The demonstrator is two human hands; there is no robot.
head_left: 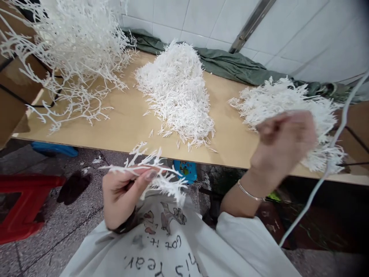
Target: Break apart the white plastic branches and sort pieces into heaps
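Observation:
My left hand (123, 192) is closed in a pinch on a white branched plastic sprig (164, 169), held in front of my shirt below the table edge. Motion blurs my right hand (288, 134), raised over the near side of the right-hand heap of white sprigs (279, 100); its fingers look curled, but what they hold, if anything, cannot be made out. In the middle of the table lies a tall heap of short white sprig pieces (181, 88). At the left is a big tangle of long white branched stems (77, 46).
The wooden table (121, 130) backs onto dark green cloth (233, 65) and a tiled wall. A white cable (325, 173) hangs at the right. On the floor are a red stool (25, 184) and dark footwear (73, 188); a blue item (184, 169) shows under the table edge.

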